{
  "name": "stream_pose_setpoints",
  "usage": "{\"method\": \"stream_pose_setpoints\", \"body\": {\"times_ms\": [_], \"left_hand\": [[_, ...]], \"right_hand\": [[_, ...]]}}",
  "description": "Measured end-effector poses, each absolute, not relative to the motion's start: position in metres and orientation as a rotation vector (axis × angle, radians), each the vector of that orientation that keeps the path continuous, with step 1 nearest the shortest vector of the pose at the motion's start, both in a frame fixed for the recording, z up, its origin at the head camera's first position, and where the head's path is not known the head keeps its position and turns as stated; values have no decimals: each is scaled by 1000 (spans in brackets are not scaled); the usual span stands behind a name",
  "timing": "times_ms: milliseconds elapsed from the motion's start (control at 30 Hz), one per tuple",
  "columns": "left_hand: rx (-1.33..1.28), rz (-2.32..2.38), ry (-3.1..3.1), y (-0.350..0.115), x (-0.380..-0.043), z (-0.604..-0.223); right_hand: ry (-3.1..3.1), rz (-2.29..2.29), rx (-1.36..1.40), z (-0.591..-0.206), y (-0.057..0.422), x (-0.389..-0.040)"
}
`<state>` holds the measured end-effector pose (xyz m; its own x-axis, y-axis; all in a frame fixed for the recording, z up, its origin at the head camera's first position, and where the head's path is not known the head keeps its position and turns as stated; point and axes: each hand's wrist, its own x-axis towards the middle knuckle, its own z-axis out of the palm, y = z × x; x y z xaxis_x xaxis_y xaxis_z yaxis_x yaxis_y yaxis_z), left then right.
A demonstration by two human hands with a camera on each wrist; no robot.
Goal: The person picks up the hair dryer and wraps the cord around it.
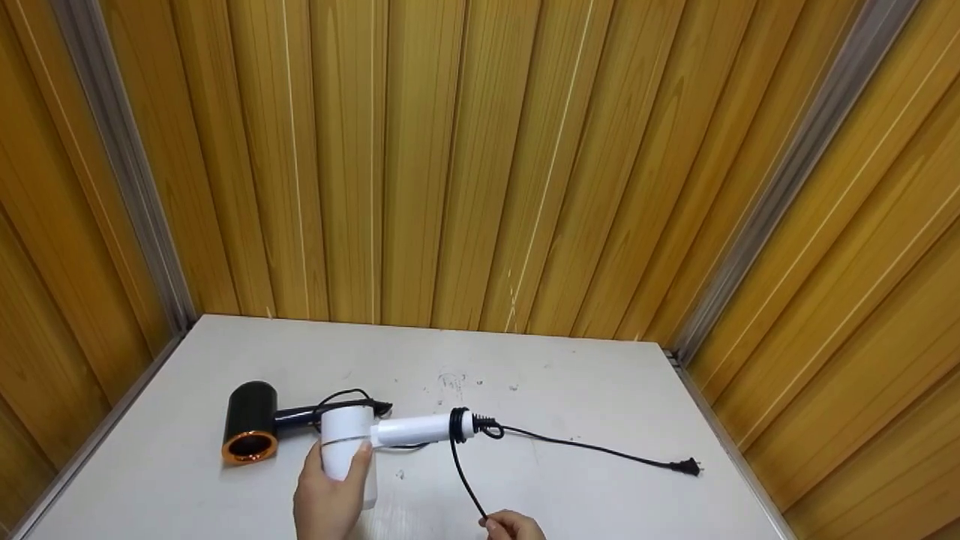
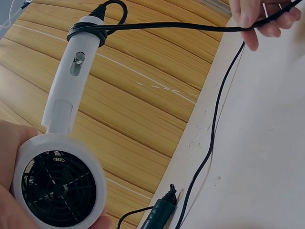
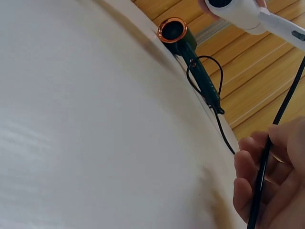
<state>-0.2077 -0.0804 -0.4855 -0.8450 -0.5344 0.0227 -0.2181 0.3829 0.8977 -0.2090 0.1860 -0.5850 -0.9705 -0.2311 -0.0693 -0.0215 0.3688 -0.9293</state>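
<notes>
My left hand point(image 1: 328, 496) grips a white hair dryer point(image 1: 412, 430) round its barrel, above the table, with the handle pointing right. Its round black grille point(image 2: 59, 188) shows in the left wrist view. Several turns of black cord point(image 2: 88, 32) are wound round the end of the handle. From these turns the cord point(image 1: 466, 480) runs taut to my right hand point(image 1: 514, 526), which holds it between thumb and fingers. In the right wrist view the cord crosses the curled fingers point(image 3: 244, 164). Beyond the right hand, the cord's end is out of view.
A dark green hair dryer point(image 1: 251, 412) with an orange rim lies on the white table point(image 1: 600, 510) at the left. Its looped cord shows beside its handle. A black plug point(image 1: 685, 466) rests at the table's right side. Wood-patterned panels point(image 1: 420, 165) enclose the table's back and sides.
</notes>
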Motion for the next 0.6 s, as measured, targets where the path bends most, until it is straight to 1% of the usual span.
{"method": "stream_pose_setpoints", "body": {"times_ms": [200, 333, 600], "left_hand": [[677, -1471, -2399, -81, -207, -483], [630, -1482, -2430, -81, -206, -484], [481, -1456, -2382, -79, -203, -489]], "right_hand": [[2543, -1513, -97, -591, 200, -221], [2551, -1502, 17, -590, 207, -228], [2663, -1493, 28, -579, 214, -238]]}}
